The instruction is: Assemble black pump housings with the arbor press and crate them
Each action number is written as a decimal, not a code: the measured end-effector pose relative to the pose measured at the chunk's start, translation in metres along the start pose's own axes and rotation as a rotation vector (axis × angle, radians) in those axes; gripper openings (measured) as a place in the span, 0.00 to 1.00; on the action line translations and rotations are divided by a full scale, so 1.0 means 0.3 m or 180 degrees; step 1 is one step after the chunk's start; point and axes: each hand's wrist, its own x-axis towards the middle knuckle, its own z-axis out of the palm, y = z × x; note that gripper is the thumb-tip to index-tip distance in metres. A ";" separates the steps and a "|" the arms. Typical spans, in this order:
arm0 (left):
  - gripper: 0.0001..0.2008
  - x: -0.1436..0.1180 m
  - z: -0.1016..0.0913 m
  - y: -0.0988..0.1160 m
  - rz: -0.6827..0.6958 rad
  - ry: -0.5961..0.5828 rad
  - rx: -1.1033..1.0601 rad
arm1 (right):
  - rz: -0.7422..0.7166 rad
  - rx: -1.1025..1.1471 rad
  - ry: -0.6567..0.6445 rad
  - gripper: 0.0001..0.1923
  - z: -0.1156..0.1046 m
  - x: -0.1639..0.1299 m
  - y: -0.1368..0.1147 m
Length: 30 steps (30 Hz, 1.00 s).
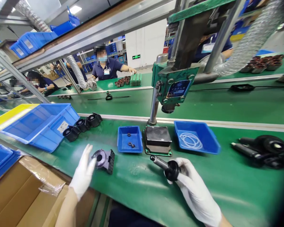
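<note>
Grasping a grey shaft (161, 163) with a round black collar (172, 170), right fingers (183, 162) curl; left fingers (85, 155) spread.

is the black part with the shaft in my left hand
No, the right hand holds the black part with the shaft, while the open left hand is by the dark housing.

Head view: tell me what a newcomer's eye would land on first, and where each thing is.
Probably the big green press-like machine, right of center, its head overhanging the bench. Next, the white-gloved right hand in the foreground, holding a black shafted part whose shaft points up and to the left. Then perhaps the blue tray with white rings, beyond that hand.
</note>
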 end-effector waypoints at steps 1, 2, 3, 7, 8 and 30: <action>0.32 -0.001 -0.008 -0.029 -0.0010 -0.0049 -0.0507 | 0.0020 0.0037 0.0001 0.14 0.000 -0.001 -0.001; 0.35 0.001 -0.011 -0.061 0.0015 -0.0149 -0.0917 | 0.0048 0.0088 -0.0001 0.14 -0.001 -0.002 -0.003; 0.39 0.005 -0.006 -0.090 0.0061 -0.0319 -0.1170 | 0.0084 0.0153 -0.0008 0.14 0.000 -0.003 -0.005; 0.52 0.024 0.090 -0.134 -0.0025 -0.0693 -0.1089 | 0.0263 0.0528 -0.0098 0.12 0.008 -0.002 -0.017; 0.50 0.028 0.122 -0.124 -0.0050 -0.0541 -0.1013 | 0.0295 0.0641 -0.0126 0.12 0.011 -0.001 -0.018; 0.33 0.003 0.209 0.027 0.0682 -0.0698 -0.0569 | 0.0086 0.1563 -0.0515 0.13 0.030 -0.008 -0.013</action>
